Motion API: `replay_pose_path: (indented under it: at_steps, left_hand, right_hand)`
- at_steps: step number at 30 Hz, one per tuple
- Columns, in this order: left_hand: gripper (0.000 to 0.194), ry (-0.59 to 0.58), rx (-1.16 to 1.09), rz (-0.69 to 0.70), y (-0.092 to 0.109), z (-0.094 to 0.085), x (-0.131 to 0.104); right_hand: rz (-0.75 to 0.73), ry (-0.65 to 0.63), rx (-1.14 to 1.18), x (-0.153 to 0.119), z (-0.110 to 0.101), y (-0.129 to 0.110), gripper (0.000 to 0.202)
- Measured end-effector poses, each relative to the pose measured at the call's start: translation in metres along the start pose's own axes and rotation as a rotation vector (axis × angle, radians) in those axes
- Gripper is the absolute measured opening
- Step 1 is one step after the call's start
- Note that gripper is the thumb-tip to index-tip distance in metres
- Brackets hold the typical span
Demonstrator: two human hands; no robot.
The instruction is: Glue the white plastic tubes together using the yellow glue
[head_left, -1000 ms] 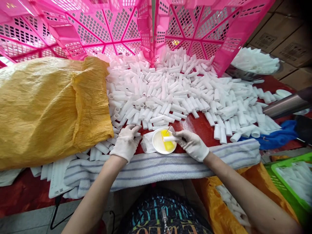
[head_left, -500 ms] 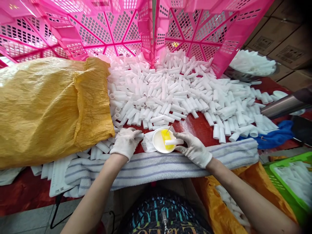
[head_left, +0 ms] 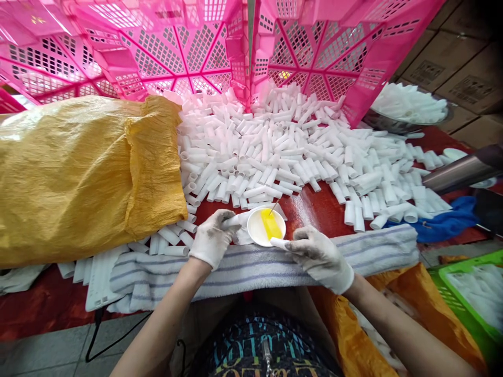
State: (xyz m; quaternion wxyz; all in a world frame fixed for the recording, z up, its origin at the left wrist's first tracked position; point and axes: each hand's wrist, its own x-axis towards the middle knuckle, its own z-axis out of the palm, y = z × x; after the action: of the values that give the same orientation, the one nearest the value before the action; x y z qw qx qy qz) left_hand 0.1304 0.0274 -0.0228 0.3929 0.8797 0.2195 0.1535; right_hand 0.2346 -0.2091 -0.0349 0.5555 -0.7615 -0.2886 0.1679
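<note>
Both my hands wear white gloves. My left hand [head_left: 215, 235] is closed on a white plastic tube [head_left: 236, 220], held just left of a small white bowl. My right hand [head_left: 314, 251] pinches another white tube [head_left: 279, 242], its free end by the bowl's lower right rim. In the white bowl [head_left: 254, 233] lie a yellow piece [head_left: 271, 225] and a thin stick [head_left: 274, 207], over what looks like a whitish liquid. A crumpled white sheet or bag [head_left: 240, 236] shows under the bowl's left side.
A heap of white tubes [head_left: 251, 141] covers the red table [head_left: 318, 207] behind, against pink crates [head_left: 188, 47]. A yellow woven sack [head_left: 78, 178] lies left. A striped towel [head_left: 267, 267] runs along the front edge. A green basket [head_left: 451, 277] stands right.
My right hand has drawn its tube from over the bowl down and right to the rim. My left hand has shifted right, and its tube now points toward the bowl.
</note>
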Motion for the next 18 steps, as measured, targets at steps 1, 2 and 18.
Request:
replay_pose_path:
  at_steps: [1,2,18]
  left_hand:
    - [0.027,-0.026,-0.08,-0.015,0.007,0.003,-0.003]
    - [0.027,-0.056,-0.141,-0.017,0.014,0.006,-0.007]
    - [0.064,-0.719,-0.304,-0.262,0.056,0.022,-0.028]
  right_hand:
    - [0.006,0.025,0.028,-0.002,0.0,-0.006,0.032]
    - [0.026,0.054,0.064,-0.003,0.0,-0.011,0.033]
    - [-0.363,-0.14,-0.47,-0.008,0.003,-0.041,0.034]
